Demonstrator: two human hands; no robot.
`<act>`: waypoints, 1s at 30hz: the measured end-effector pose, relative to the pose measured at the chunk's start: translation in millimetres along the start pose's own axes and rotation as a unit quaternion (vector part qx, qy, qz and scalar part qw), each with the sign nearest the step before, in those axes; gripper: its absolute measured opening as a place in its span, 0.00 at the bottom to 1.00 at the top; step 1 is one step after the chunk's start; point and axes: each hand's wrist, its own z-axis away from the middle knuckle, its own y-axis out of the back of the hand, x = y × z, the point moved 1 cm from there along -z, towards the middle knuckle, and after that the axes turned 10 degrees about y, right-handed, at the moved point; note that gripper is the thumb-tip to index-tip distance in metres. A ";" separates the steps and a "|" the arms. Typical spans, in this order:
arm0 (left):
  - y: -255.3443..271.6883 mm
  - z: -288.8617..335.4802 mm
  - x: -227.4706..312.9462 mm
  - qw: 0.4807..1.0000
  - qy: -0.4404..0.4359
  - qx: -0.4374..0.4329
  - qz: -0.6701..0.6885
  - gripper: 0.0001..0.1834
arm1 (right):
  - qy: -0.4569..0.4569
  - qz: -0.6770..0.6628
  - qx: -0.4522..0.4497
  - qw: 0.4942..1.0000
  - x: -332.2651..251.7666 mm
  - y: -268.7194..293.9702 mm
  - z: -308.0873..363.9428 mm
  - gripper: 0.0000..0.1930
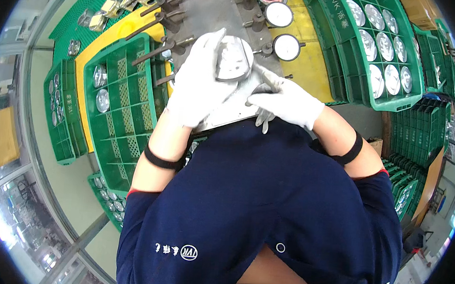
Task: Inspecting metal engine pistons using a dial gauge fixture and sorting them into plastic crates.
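Near top centre of frame, L hand in white glove (200,82) holds round silver metal part (234,58), thumb along its left edge. R hand in white glove (291,99) is half-curled nearby; cannot tell if gripping smth. Step is prob. handling/checking; next move needs steady hold.

Shiny metal part (236,59) against left hand's (203,79) matt cloth glove (191,100); smooth plastic crate (393,104) right of right hand (289,100).

Left glove (202,82): white. Right glove (293,101): white. Metal part (234,60): silver. Crate (109,170): green, latticed floor. Shirt (245,185): navy.
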 end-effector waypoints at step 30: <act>28.2 147.5 65.6 0.852 0.406 0.236 0.231 0.32 | -0.021 0.804 0.156 0.574 -263.9 312.6 -164.8 0.30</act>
